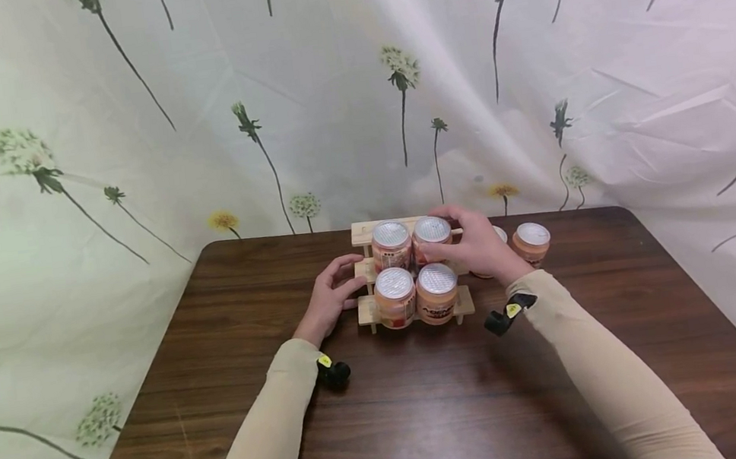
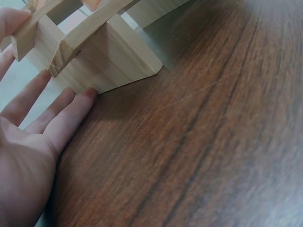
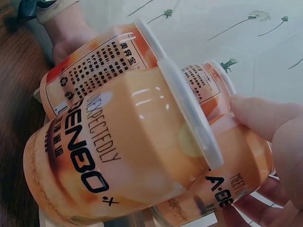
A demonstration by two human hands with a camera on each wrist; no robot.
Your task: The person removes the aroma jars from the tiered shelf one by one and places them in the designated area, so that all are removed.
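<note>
A stepped wooden rack (image 1: pixel 366 310) stands near the table's back edge, bearing orange-labelled jars with ridged silver-white lids. On its front step sit a left jar (image 1: pixel 396 306) and a right jar (image 1: pixel 437 301); behind them is another jar (image 1: pixel 391 246). My right hand (image 1: pixel 480 246) grips the back-right jar (image 1: pixel 433 233), thumb on the near side and fingers round the far side. In the right wrist view, the front jar (image 3: pixel 109 146) partly covers that gripped jar. Fingers nearly straight, my left hand (image 1: pixel 329 295) touches the rack's left end, its fingertips against the side panel (image 2: pixel 109 61).
Two more jars stand on the table (image 1: pixel 406 424) to the right of the rack: one jar (image 1: pixel 532 240) in plain sight, the other mostly behind my right hand. A dandelion-printed curtain (image 1: pixel 340 110) hangs behind the table.
</note>
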